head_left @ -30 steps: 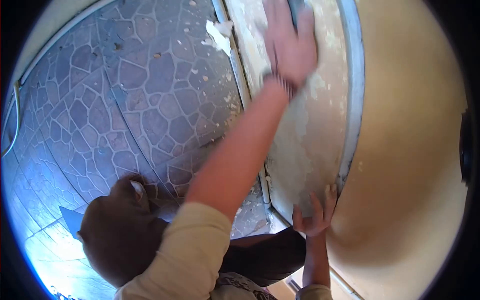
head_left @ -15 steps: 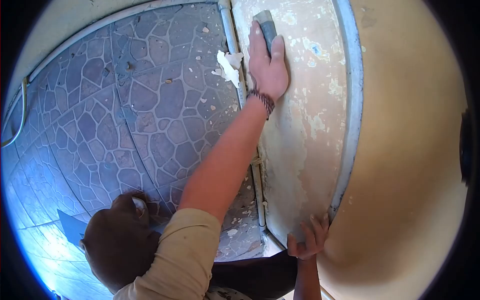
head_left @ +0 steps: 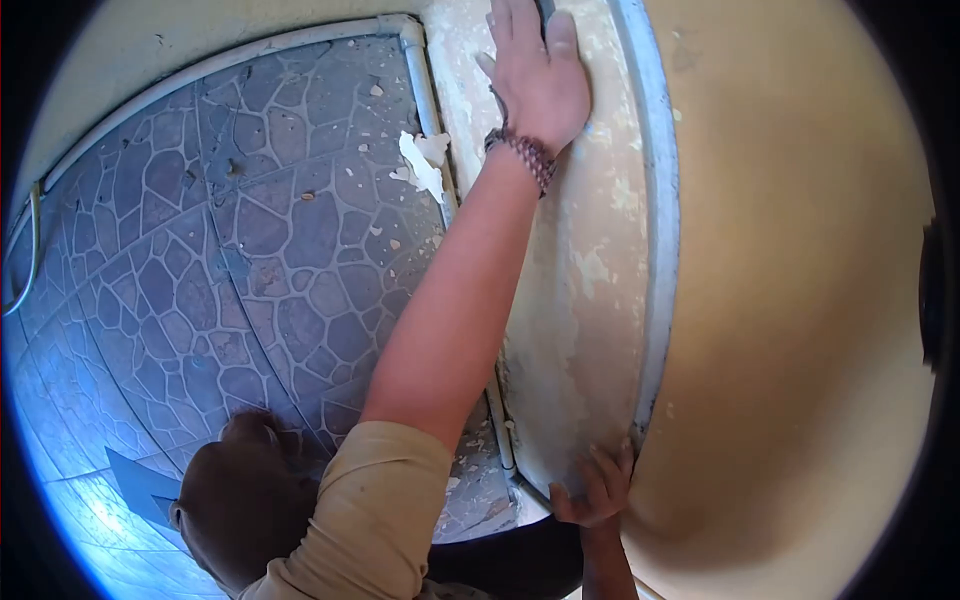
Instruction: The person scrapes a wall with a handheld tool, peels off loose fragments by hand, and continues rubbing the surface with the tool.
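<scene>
My left hand point(head_left: 535, 75), with a beaded bracelet point(head_left: 522, 155) at the wrist, reaches far up the narrow peeling wall strip point(head_left: 580, 270). It presses a grey block point(head_left: 546, 8) flat against the strip; only the block's dark tip shows past my fingers at the top edge. My right hand point(head_left: 592, 490) rests low down with its fingers spread on the strip's lower right corner, next to the pale edge trim point(head_left: 655, 250). It holds nothing.
A stone-pattern floor point(head_left: 250, 250) lies to the left, strewn with paint flakes and a larger white chip point(head_left: 420, 165). A white pipe point(head_left: 440, 190) runs along the strip's left side. A smooth yellow wall point(head_left: 800, 300) fills the right. My brown-clad knee point(head_left: 240, 490) is at the lower left.
My left hand has slid further up the strip with the block, which is now mostly hidden at the top edge. The right hand stays on the lower corner.
</scene>
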`<move>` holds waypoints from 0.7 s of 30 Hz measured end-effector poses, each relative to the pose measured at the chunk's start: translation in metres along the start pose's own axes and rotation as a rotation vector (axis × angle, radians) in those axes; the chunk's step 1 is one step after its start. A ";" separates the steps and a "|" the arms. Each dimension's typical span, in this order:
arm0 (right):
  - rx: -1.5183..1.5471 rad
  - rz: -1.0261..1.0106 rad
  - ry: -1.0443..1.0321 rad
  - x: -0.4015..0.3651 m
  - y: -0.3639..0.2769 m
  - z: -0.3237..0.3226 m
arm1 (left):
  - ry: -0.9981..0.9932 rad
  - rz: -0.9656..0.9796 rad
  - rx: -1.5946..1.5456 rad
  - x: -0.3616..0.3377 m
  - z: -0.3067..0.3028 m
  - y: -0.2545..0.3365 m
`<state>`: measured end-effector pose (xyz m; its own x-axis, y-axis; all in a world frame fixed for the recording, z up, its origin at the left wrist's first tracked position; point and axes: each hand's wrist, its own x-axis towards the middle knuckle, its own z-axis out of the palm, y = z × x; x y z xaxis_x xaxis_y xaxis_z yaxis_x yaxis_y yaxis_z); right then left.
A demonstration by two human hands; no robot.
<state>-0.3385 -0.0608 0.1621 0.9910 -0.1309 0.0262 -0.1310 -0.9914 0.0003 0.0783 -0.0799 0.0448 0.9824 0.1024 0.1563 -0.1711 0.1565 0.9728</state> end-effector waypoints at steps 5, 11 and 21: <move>0.076 -0.055 0.050 -0.003 0.007 0.006 | -0.217 -0.056 -0.026 -0.146 -0.023 0.052; 0.044 -0.041 0.000 -0.001 0.004 -0.001 | -0.279 -0.112 0.084 -0.187 -0.031 0.072; 0.052 -0.032 0.005 0.000 0.002 0.006 | -0.132 0.046 -0.102 -0.118 -0.019 0.047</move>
<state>-0.3384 -0.0632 0.1562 0.9945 -0.0994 0.0319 -0.0977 -0.9939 -0.0510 -0.0473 -0.0664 0.0691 0.9734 -0.0168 0.2283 -0.2167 0.2544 0.9425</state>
